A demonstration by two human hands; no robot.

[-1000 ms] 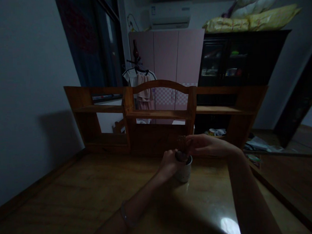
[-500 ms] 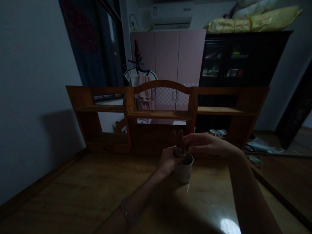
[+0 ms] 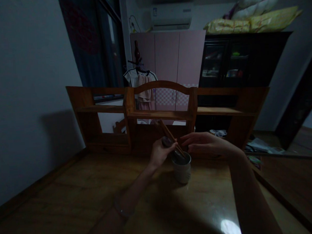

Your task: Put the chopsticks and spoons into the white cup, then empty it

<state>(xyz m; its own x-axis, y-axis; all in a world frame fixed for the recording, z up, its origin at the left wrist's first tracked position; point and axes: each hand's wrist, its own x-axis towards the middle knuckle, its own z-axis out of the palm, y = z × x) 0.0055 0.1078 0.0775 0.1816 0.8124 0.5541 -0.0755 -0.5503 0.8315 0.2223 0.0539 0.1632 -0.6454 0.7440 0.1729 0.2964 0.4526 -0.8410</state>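
Note:
A pale cup (image 3: 183, 171) stands upright on the wooden desk (image 3: 97, 195). My left hand (image 3: 159, 153) is closed around brown chopsticks (image 3: 167, 133) and a dark spoon (image 3: 167, 141) with a rounded bowl. These lean to the left, and their lower ends are at the cup's mouth; whether they still reach inside is hard to see in the dim light. On the cup's right, my right hand (image 3: 207, 142) hovers with its fingers stretched out and holds nothing. A clear bracelet sits on my left wrist.
A wooden shelf unit (image 3: 161, 114) runs along the desk's back edge, close behind the cup. A white wall (image 3: 36, 101) borders the left side. Clear plastic bags (image 3: 266, 146) lie beyond the desk at the right. A bright reflection shows on the desk's front right.
My left hand has moved left and slightly up, tipping the chopsticks and spoon from upright to a leftward slant. The cup has shifted slightly left. My right hand has barely moved.

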